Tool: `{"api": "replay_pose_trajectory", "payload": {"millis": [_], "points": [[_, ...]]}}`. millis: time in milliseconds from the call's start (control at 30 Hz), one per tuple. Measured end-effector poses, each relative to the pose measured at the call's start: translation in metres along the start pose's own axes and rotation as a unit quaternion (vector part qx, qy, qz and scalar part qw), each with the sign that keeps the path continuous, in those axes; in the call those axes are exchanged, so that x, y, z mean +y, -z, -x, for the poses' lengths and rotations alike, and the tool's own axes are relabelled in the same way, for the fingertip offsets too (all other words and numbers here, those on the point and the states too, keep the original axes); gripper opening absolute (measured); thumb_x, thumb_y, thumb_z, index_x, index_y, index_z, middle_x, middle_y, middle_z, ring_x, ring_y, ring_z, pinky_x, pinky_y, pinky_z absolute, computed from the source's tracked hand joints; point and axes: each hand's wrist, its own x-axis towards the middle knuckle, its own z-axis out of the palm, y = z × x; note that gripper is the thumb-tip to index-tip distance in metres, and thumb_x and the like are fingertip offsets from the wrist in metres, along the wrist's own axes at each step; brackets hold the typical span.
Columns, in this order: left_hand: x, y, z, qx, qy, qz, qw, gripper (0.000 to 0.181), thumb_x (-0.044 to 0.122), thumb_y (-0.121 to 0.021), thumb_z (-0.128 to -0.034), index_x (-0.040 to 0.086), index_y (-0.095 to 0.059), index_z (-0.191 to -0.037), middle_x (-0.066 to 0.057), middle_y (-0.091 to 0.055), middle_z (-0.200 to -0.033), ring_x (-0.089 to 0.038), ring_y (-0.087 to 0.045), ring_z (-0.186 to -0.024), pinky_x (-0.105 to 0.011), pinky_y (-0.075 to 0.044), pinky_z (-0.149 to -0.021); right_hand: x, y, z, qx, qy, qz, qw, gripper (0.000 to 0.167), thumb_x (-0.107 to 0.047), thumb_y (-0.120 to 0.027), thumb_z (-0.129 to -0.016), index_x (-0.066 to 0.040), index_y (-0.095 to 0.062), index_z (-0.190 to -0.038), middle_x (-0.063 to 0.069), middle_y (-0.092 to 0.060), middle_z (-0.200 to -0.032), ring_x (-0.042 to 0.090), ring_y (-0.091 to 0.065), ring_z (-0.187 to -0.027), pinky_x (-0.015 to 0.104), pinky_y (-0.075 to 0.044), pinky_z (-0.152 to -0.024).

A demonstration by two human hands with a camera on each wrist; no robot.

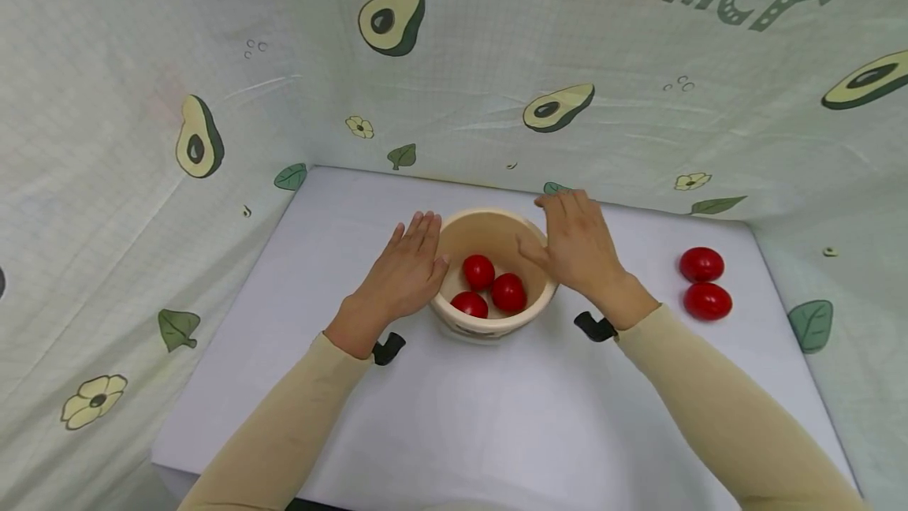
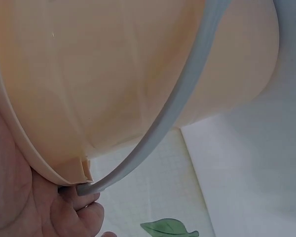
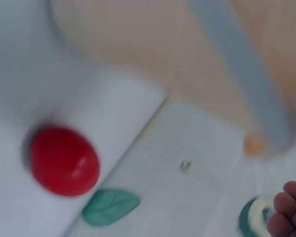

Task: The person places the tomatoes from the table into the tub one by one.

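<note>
A cream bucket (image 1: 461, 320) stands upright on the table, with three glossy red balls (image 1: 508, 292) inside it. Along its left rim lies my left hand (image 1: 404, 270), fingers straight and touching the bucket. In the left wrist view, the fingers (image 2: 71, 212) are against the rim, close to where the grey handle (image 2: 158, 121) joins it. My right hand (image 1: 574, 243) is at the right rim with its fingers extended and thumb over the opening; whether it touches the rim is unclear. The right wrist view shows only a few fingertips (image 3: 288, 210) beside the blurred bucket (image 3: 133, 44).
Two more glossy red balls (image 1: 707, 301) lie together on the right side of the white table (image 1: 454, 416). A cloth with avocado prints (image 1: 454, 85) hangs behind the table and along its sides.
</note>
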Motion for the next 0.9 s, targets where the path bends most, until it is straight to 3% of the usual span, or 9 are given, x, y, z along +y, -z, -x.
{"api": "replay_pose_trajectory", "payload": {"millis": [100,300,567,733,900], "points": [[0.0,0.0,0.0,0.001,0.003,-0.002,1.0,0.069,0.037,-0.033,-0.1126,-0.001,-0.014,-0.168,-0.018,-0.017,-0.176,-0.031,-0.008,-0.165,-0.049,-0.006,-0.134,0.026,0.002,0.006,-0.015,-0.056,0.013,0.9983,0.062,-0.036,-0.076,-0.09,0.012,-0.062,-0.125,0.029,-0.066,-0.114,0.044,-0.056,-0.102,0.054,-0.048,-0.082],[0.001,0.0,0.0,0.003,0.003,0.002,1.0,0.069,0.036,-0.034,-0.1124,-0.001,-0.014,-0.168,-0.017,-0.017,-0.176,-0.031,-0.009,-0.165,-0.049,-0.006,-0.134,0.06,-0.014,0.035,-0.105,-0.141,0.037,0.9838,0.073,-0.043,-0.078,-0.089,0.014,-0.057,-0.13,0.033,-0.061,-0.12,0.046,-0.052,-0.11,0.06,-0.047,-0.091],[0.0,-0.002,0.0,0.007,-0.001,0.012,0.9999,0.069,0.035,-0.034,-0.113,-0.002,-0.015,-0.167,-0.019,-0.018,-0.175,-0.032,-0.009,-0.165,-0.049,-0.008,-0.134,0.069,-0.045,0.068,-0.161,-0.155,0.036,0.974,0.081,-0.05,-0.079,-0.087,0.014,-0.057,-0.132,0.032,-0.062,-0.123,0.049,-0.053,-0.114,0.062,-0.047,-0.091],[0.0,-0.003,0.0,0.008,0.001,0.012,0.9999,0.068,0.034,-0.035,-0.1129,-0.002,-0.015,-0.167,-0.019,-0.019,-0.175,-0.032,-0.01,-0.165,-0.049,-0.008,-0.134,0.07,-0.058,0.073,-0.171,-0.163,0.03,0.9712,0.081,-0.05,-0.079,-0.087,0.014,-0.056,-0.132,0.032,-0.061,-0.122,0.049,-0.052,-0.114,0.062,-0.047,-0.09],[0.001,-0.002,0.0,0.006,0.004,0.011,0.9999,0.069,0.034,-0.036,-0.1128,-0.002,-0.015,-0.167,-0.018,-0.019,-0.175,-0.032,-0.01,-0.165,-0.049,-0.008,-0.134,0.071,-0.067,0.075,-0.184,-0.179,0.025,0.9661,0.068,-0.047,-0.072,-0.092,0.013,-0.059,-0.122,0.031,-0.062,-0.115,0.048,-0.053,-0.109,0.061,-0.047,-0.088]]}}
